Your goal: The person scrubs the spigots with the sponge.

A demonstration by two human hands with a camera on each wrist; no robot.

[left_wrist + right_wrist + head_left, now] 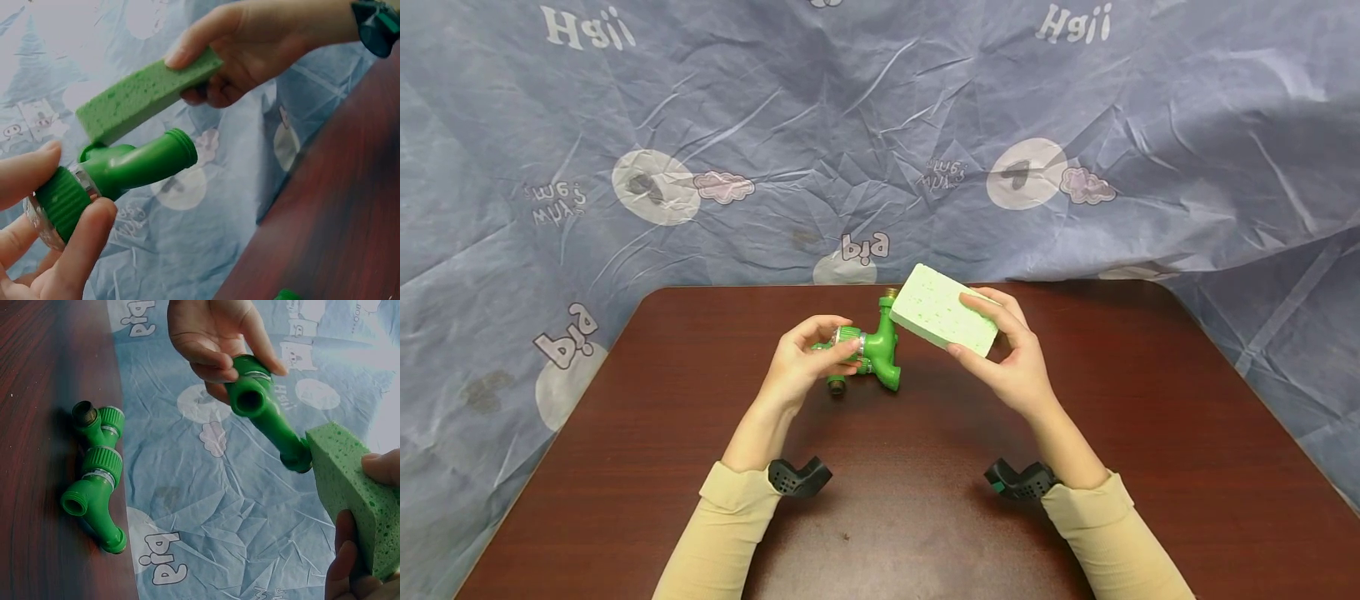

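Your left hand pinches the ribbed collar of a green hose fitting, held up above the desk. Your right hand grips a green sponge, its corner touching the fitting's far end. Keep the collar pinch firm; wipe with the sponge's flat face. A second fitting lies on the desk.

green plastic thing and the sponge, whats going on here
A person sits at a dark wooden table. Their left hand pinches a green hose fitting by its ribbed collar, holding it up off the table. Their right hand grips a pale green sponge, whose edge meets the fitting's far end. A second green fitting lies untouched on the table. A blue printed sheet hangs behind.
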